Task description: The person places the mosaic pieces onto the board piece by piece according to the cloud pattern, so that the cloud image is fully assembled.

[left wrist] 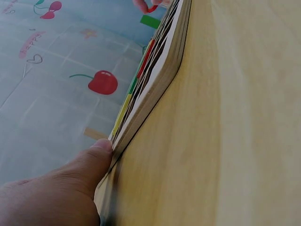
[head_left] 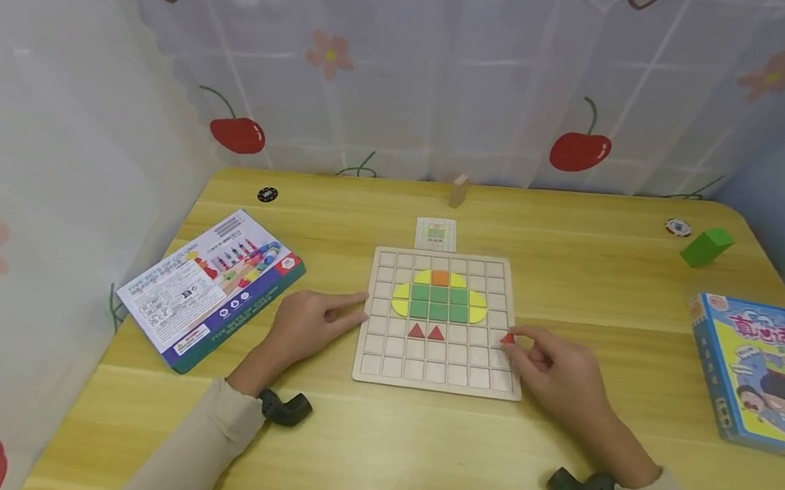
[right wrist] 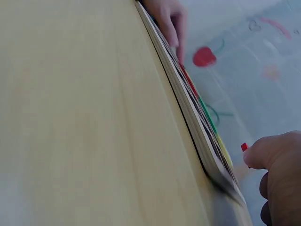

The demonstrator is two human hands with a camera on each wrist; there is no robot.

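Observation:
A square wooden grid board [head_left: 389, 368] lies on the table. It bears a mosaic of green squares [head_left: 439, 302], yellow rounded corner pieces [head_left: 477, 307], an orange square [head_left: 439, 278] and, below them, two red triangles [head_left: 436, 333]. My right hand [head_left: 560, 375] pinches another red triangle [head_left: 508, 339] between thumb and forefinger, over the board's right edge; its red tip also shows in the right wrist view. My left hand [head_left: 308, 325] touches the board's left edge with thumb and forefinger extended. The left wrist view shows the thumb [left wrist: 89, 162] against the board's side.
A pattern card [head_left: 435, 235] lies behind the board, with a wooden block [head_left: 458, 191] standing farther back. On the left are a game box [head_left: 211, 287] and a black chip [head_left: 267, 195]; on the right, another box [head_left: 777, 378], a green block [head_left: 707, 247] and a white-and-dark chip [head_left: 678, 227].

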